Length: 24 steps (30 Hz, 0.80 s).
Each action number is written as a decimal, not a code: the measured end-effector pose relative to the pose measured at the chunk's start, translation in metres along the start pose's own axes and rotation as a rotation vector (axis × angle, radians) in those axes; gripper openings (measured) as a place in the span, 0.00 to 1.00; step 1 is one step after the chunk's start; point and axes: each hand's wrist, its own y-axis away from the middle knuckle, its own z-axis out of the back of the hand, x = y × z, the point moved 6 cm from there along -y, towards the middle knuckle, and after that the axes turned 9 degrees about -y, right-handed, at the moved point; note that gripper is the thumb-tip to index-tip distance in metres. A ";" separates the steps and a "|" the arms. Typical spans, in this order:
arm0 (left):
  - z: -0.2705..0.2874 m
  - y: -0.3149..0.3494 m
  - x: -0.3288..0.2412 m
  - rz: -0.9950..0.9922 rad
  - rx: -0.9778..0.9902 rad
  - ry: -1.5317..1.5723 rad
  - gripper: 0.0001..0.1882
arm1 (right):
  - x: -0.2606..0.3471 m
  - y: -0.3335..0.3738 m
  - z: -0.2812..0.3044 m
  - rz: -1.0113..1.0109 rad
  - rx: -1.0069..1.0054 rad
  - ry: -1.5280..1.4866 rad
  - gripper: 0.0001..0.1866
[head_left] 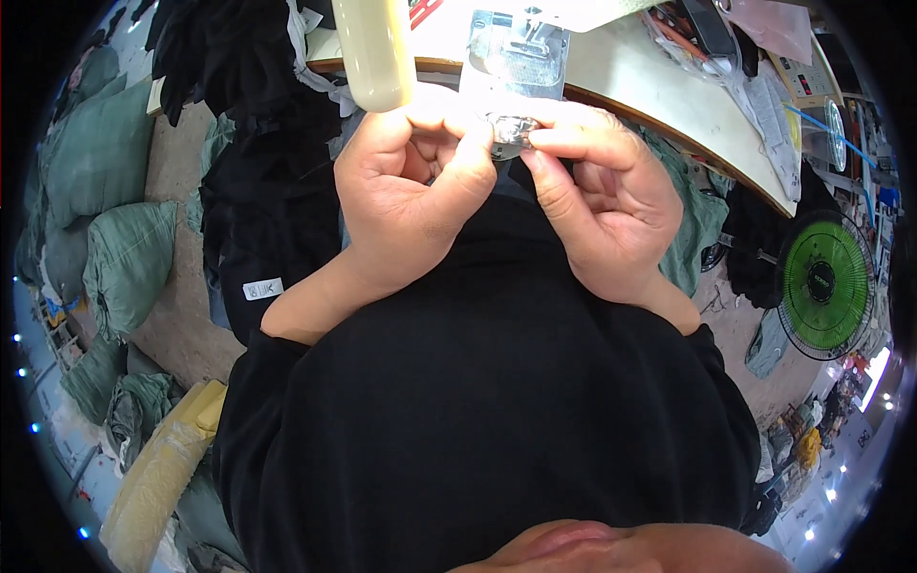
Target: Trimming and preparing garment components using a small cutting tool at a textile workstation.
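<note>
Between my two hands is a small shiny metal bobbin case (514,130), just in front of the sewing machine's bed. My left hand (420,186) pinches its left side with thumb and forefinger, the other fingers curled in. From the other side, the thumb and fingertips of my right hand (604,181) close on it. Fingertips cover part of its rim, and its finer details are too small to tell. Directly beyond it lies the metal plate (516,72) of the sewing machine, brightly lit. A cream rounded machine part (374,53) stands above my left hand.
The white tabletop (707,124) curves off to the right, with tools and plastic bags (702,43) on it. Black cloth (263,181) hangs at the left. Stuffed green sacks (134,258) lie on the floor. A green fan (823,284) stands at the right.
</note>
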 end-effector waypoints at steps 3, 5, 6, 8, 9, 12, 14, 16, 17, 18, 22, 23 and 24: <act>0.003 0.001 0.004 0.030 0.020 0.044 0.13 | 0.002 -0.001 0.001 0.026 0.005 0.068 0.11; 0.000 0.000 0.000 0.016 0.013 0.038 0.08 | 0.004 -0.001 0.000 0.063 0.008 0.114 0.11; -0.001 0.000 -0.001 0.002 0.005 0.031 0.03 | 0.004 -0.001 0.000 0.063 0.009 0.114 0.11; 0.001 0.000 0.002 0.028 0.024 0.071 0.07 | 0.005 -0.001 0.001 0.071 0.005 0.126 0.11; 0.001 0.001 0.004 0.054 0.041 0.111 0.12 | 0.004 -0.001 0.001 0.071 0.004 0.126 0.11; 0.001 0.002 0.005 0.067 0.045 0.173 0.12 | 0.005 -0.002 0.002 0.105 0.031 0.181 0.11; 0.000 0.002 0.006 0.077 0.040 0.192 0.11 | 0.006 -0.003 0.002 0.157 0.065 0.210 0.12; -0.001 0.001 0.006 0.087 0.035 0.211 0.11 | 0.005 -0.002 0.001 0.118 0.055 0.158 0.11; -0.002 0.000 0.003 0.057 0.043 0.166 0.07 | 0.003 -0.002 0.001 0.079 0.045 0.106 0.11; -0.003 -0.001 0.000 0.028 0.051 0.121 0.03 | 0.003 -0.003 -0.001 0.079 0.044 0.107 0.11; -0.004 0.001 -0.002 0.025 0.048 0.230 0.03 | -0.001 -0.005 0.006 -0.070 0.019 -0.135 0.11; -0.005 0.001 -0.003 0.027 0.080 0.237 0.03 | -0.002 -0.005 0.005 -0.120 0.080 -0.113 0.11; -0.005 0.001 -0.004 0.028 0.112 0.243 0.04 | 0.000 -0.006 0.004 -0.121 0.081 -0.113 0.11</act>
